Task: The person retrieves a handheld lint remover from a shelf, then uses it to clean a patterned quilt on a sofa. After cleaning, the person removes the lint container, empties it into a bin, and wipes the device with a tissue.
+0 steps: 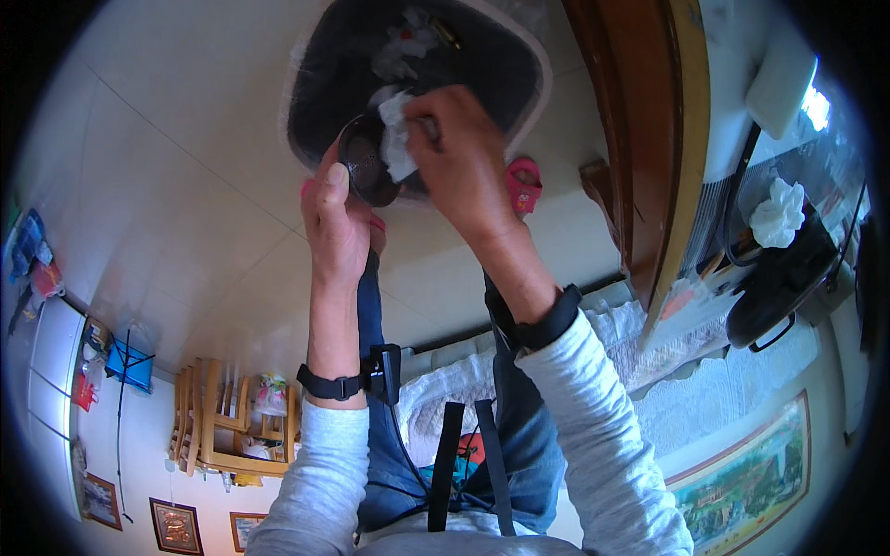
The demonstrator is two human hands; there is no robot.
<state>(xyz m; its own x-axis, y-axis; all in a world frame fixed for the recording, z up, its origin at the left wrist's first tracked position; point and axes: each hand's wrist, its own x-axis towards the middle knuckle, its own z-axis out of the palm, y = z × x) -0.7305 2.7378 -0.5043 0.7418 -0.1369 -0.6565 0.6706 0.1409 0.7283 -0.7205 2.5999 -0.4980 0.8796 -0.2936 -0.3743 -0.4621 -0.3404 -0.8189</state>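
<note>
My left hand [341,215] grips a dark round cup-like vessel [367,161] by its side, thumb on the rim; small perforations show inside it. My right hand [455,149] pinches a crumpled white tissue [396,135] at the vessel's right edge. Both hands are over the near side of a dark waste bin [545,76] lined with a clear bag. Inside the bin lie crumpled tissues [400,52] and other small litter.
To the right stands a wooden table [685,139], with another crumpled tissue [777,213] and a black bag [772,306] on it. Behind me is a sofa with a quilted cover [445,406]. Wooden chairs [229,417] stand at the lower left.
</note>
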